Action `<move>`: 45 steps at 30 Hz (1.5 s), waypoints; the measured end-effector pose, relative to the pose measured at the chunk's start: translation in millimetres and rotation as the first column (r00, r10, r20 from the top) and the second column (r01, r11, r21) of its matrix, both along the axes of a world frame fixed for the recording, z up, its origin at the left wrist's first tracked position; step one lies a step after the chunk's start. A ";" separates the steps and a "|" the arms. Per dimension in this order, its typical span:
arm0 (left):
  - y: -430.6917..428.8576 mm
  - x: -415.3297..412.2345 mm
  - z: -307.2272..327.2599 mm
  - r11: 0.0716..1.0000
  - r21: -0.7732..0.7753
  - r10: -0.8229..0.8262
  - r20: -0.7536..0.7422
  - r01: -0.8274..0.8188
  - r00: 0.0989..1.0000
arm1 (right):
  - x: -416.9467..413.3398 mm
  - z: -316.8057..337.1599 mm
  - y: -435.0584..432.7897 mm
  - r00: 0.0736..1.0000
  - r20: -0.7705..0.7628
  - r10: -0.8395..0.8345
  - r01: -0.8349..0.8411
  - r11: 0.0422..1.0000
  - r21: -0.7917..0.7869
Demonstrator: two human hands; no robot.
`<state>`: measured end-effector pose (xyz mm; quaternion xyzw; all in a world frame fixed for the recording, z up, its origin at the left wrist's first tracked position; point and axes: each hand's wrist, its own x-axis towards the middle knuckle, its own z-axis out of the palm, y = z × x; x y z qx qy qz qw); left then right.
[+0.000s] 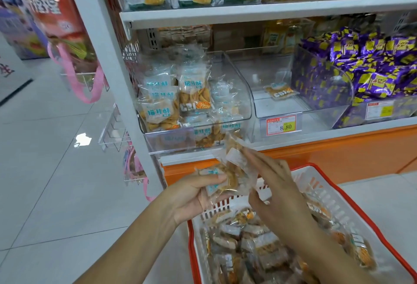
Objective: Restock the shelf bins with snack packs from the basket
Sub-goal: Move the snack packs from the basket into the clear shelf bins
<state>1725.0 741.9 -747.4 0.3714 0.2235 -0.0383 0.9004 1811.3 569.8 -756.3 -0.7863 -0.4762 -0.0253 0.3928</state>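
The shelf (270, 11) fills most of the view, and on its lower level three clear bins stand side by side. Below it, near the person, the basket (316, 184) is well stocked with loose snack packs. The purple sweets bin (372, 65) on the right is heaped. The left bin (237, 85) is piled to its front lip with the same blue-labelled packs as in the basket. The middle bin (282, 108) is almost bare, so it looks like the sensible target. Between basket and shelf, the left hand (191, 195) grips a small bunch of snack packs (232, 171) with its thumb curled over the top. The right hand (277, 184) lays nearly straight fingers against the uppermost pack, steadying it more than gripping. The packs are slippery film, and the bunch is fanned and tilted. It would help to square it into one flat stack first, labels facing the same way. The stack could then be lifted over the low front of the middle bin and set down at the back. It should go beside the single pack (281, 91) lying there rather than on top of it. Lowering the packs in, not dropping them, should protect the brittle crisps. It should also leave the price tag (283, 125) on the bin's front unknocked.
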 end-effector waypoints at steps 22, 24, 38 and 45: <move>0.4 27.9 13.6 0.792 0.607 -0.017 -0.082 0.064 0.996 | 44.8 -6.4 -39.6 0.375 -0.913 0.159 0.443 0.835 0.327; -0.8 32.1 17.2 0.767 0.640 0.025 -0.085 0.035 0.996 | 51.3 -3.3 -45.6 0.385 -0.898 0.212 0.406 0.835 0.371; -13.6 41.0 26.4 0.467 0.849 -0.220 -0.160 0.248 0.962 | 39.4 39.9 -63.1 0.627 -0.764 0.155 -0.150 0.986 0.077; -28.4 46.9 17.1 0.477 0.856 -0.179 -0.129 0.201 0.975 | 31.0 33.1 -49.5 0.608 -0.791 0.063 0.014 0.996 0.090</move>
